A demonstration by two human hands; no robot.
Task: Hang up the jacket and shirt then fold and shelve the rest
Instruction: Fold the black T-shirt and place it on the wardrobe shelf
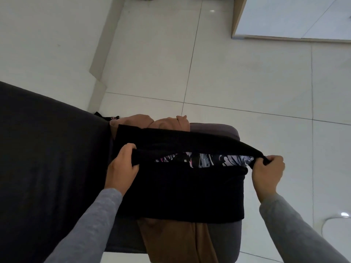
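A black garment lies spread over the arm of a dark grey sofa. My left hand grips its left edge, fingers curled round the cloth. My right hand pinches the right end of the same fold and holds it taut. In the gap under the lifted fold shows a patterned black, white and pink cloth. A brown garment lies under the black one and hangs down at the near side of the arm.
Pale floor tiles stretch beyond the sofa. A wooden-framed white panel stands at the far right. A white wall corner with a skirting runs along the left. A pale cable curves over the floor at the lower right.
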